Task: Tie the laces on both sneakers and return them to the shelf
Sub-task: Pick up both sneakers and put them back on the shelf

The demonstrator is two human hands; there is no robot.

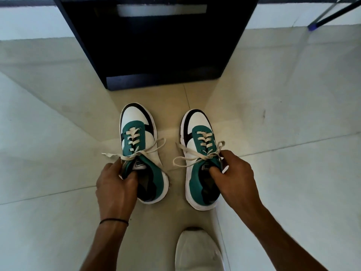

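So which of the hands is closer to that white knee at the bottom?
The right hand. It grips the right sneaker almost directly above the knee, while the left hand holds the left sneaker farther off to the side.

left hand grips left sneaker | right hand grips right sneaker (laces tied)

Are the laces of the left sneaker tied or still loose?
Tied: the left sneaker shows a bow with loops on both sides. The left hand grips its collar.
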